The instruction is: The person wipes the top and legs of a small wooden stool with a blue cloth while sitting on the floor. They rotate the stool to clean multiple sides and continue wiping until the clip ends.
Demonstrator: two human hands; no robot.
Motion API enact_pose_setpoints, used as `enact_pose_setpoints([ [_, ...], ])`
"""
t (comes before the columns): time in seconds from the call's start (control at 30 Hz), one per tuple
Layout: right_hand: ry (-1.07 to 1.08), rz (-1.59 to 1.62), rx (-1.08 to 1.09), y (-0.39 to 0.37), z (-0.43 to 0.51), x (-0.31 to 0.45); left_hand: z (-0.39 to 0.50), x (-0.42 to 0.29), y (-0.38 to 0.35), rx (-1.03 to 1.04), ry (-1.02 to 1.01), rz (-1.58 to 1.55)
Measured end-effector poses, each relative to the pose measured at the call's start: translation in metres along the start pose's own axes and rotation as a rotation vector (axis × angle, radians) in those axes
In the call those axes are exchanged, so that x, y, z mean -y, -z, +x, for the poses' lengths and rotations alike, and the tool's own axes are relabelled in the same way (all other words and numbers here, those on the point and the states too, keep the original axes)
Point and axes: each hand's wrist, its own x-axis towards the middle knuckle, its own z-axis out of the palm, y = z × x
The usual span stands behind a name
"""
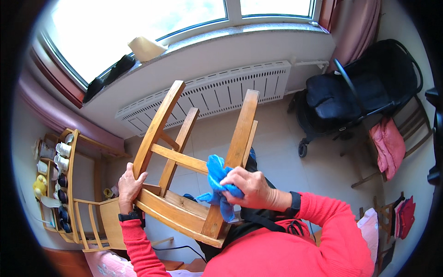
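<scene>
An upturned wooden stool [180, 158] is tilted before me, its legs pointing up and away towards the window. My left hand [129, 187] grips the base of its left front leg [157, 128], close to the curved seat apron [173, 206]. Bunched in my right hand [252, 187] is a blue cloth [216, 173], pressed against the lower part of the right leg [242, 130]. The cloth covers the joint between that leg and the crossbar. Part of the stool's underside shows between the apron pieces.
A white radiator [221, 93] runs below the window sill [207, 38]. At right stand a black stroller [346, 90] and a chair with a pink garment [389, 147]. Wooden shelves [72, 166] with several cups and a wooden chair [112, 221] are at left. A black cable [180, 247] lies low.
</scene>
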Motion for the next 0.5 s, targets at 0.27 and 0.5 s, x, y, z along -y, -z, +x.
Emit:
enact_pose_setpoints([
  [0.27, -0.712, 0.106, -0.869, 0.060, 0.013, -0.125, 0.001, 0.007, -0.012, -0.047, 0.039, 0.027],
  [0.5, -0.734, -0.108, -0.517, 0.019, -0.005, -0.196, 0.007, -0.002, -0.012, -0.048, 0.031, 0.024],
])
